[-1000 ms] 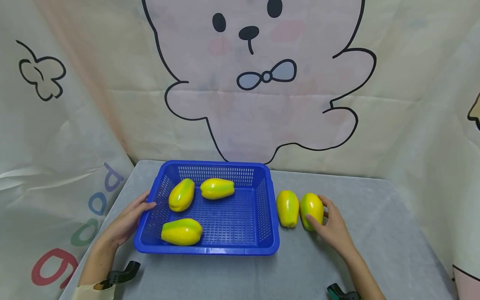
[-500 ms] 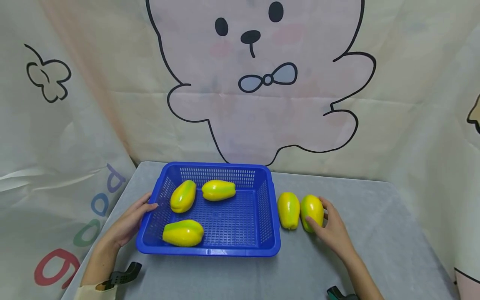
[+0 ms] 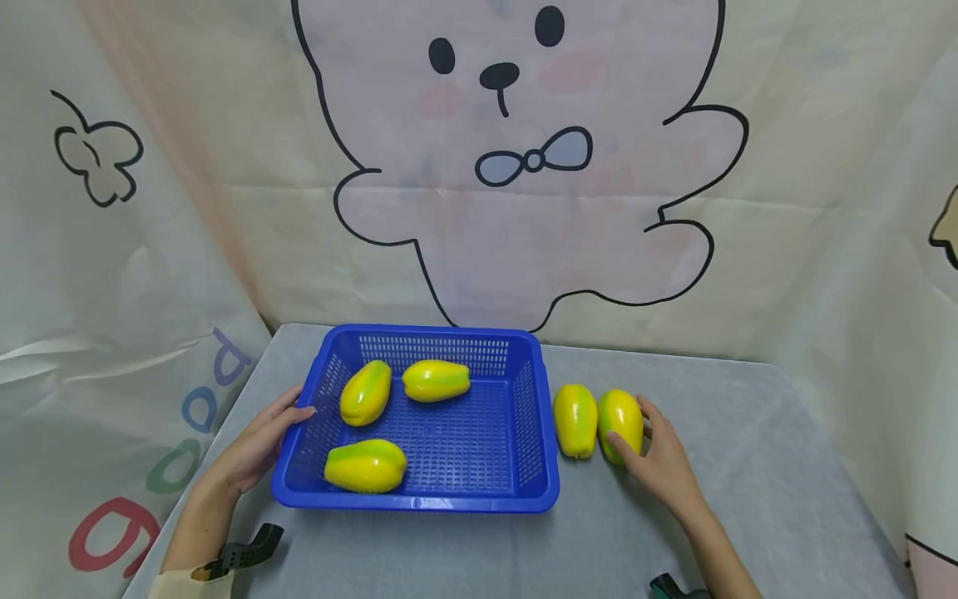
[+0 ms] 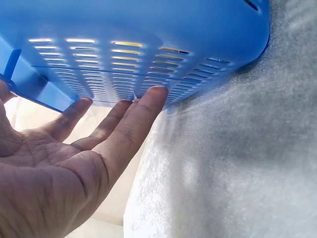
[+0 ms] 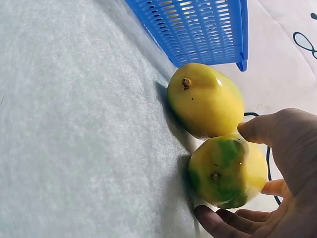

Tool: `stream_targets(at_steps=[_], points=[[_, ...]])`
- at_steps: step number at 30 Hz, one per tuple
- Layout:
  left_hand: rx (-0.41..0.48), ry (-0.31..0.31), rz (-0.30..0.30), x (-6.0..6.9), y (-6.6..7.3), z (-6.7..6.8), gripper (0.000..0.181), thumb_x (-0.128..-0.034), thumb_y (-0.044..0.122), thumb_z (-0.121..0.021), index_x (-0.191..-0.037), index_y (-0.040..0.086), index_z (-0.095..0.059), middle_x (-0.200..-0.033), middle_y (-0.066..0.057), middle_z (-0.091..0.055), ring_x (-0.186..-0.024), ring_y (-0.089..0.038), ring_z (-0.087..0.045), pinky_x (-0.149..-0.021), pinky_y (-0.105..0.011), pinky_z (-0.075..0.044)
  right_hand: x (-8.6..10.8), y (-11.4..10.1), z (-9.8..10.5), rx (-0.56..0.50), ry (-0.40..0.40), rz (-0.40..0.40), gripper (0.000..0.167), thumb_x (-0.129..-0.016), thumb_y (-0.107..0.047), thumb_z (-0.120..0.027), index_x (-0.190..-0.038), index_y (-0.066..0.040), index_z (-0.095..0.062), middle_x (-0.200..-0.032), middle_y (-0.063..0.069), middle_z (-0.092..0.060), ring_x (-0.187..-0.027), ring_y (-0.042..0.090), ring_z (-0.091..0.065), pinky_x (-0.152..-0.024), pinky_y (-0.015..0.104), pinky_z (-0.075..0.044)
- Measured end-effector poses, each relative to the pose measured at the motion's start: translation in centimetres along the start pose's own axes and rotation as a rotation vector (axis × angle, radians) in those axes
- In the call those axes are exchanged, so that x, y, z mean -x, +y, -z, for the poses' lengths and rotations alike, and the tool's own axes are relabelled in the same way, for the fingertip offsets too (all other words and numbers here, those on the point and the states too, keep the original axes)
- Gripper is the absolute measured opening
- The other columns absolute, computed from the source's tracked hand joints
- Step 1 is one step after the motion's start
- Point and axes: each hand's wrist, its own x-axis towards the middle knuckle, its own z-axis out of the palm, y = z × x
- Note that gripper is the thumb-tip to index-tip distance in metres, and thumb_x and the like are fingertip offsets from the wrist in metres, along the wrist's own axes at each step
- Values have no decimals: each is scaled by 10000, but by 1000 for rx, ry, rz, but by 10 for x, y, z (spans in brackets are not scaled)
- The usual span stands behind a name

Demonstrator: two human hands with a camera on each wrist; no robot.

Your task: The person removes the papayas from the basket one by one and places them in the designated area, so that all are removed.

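Observation:
A blue plastic basket (image 3: 419, 502) stands on the table with three yellow-green papayas inside: one at back left (image 3: 365, 393), one at back centre (image 3: 437, 381), one at front left (image 3: 366, 466). My left hand (image 3: 258, 441) holds its left side, thumb over the rim and fingers against the slotted outer wall (image 4: 114, 59). To the basket's right, two more papayas lie side by side. The left papaya (image 3: 575, 421) is beside the basket wall. Around the right papaya (image 5: 228, 171) my right hand (image 3: 662, 462) has its thumb on one side and fingers on the other; the fruit rests on the table.
Grey cloth covers the table (image 3: 748, 466), whose back edge meets a hanging curtain (image 3: 808, 274) printed with a cartoon animal. More printed curtain hangs on both sides. Dark bands with camera mounts (image 3: 250, 545) are on the wrists.
The head view has shifted slightly, so the whole scene sits a little lower. Both hands, the basket and the papayas hold the same places relative to one another.

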Motion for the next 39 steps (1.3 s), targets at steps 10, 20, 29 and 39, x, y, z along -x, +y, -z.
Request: stream_targets(at_steps=[10,20,29,39], points=[[-4,-1,11,0,1,-1,747,-1128,395,-431,-1717,162,-34,-1687,-269,-290,-1182,-112,-655,-1002,-318,-604,5,-5,6,27,-4,-4,905,-1020,-448,-674,-1646,34,-232,-1627,375,-317,-1390,581,-500,-1077,696,-498],[-10,6,12,0,1,-1,753,-1127,404,-432,-1717,165,-30,-1692,-271,-284,-1190,-137,-653,-1018,-360,-608,9,-22,15,94,57,62,883,-1003,-466,-683,-1637,3,-286,-1630,352,-297,-1417,524,-420,-1097,777,-410],[-14,9,21,-1,1,-1,761,-1124,408,-438,-1718,170,-26,-1712,-256,-257,-1208,-132,-640,-1042,-373,-598,11,-34,21,101,95,124,773,-1003,-402,-701,-1596,-19,-385,-1611,346,-323,-1443,552,-388,-1110,810,-368],[-22,16,33,-1,2,0,771,-1125,417,-439,-1719,173,-14,-1724,-256,-237,-1232,-163,-623,-1043,-367,-594,12,-56,20,66,101,156,683,-982,-297,-738,-1542,-10,-472,-1599,333,-348,-1437,547,-406,-1123,799,-368]])
